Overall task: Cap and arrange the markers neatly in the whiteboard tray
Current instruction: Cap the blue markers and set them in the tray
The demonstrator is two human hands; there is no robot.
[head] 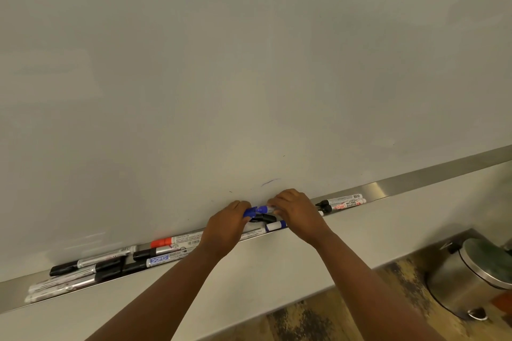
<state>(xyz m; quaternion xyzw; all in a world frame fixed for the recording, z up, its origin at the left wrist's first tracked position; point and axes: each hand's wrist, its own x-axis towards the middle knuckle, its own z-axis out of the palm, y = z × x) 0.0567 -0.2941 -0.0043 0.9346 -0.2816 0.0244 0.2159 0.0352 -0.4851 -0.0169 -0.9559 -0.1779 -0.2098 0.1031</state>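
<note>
**Blue marker held over the tray**

A blue marker is gripped between both hands just above the whiteboard tray — the cap end is pinched by the left hand, the barrel is clasped by the right hand. Whether the cap is fully seated cannot be told. A black marker lies beneath; a red-capped marker and others are scattered leftward — two more are laid to the right.

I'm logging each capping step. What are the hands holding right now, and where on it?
A blue marker: the left hand grips its blue cap end, the right hand its barrel, above the tray.
</note>
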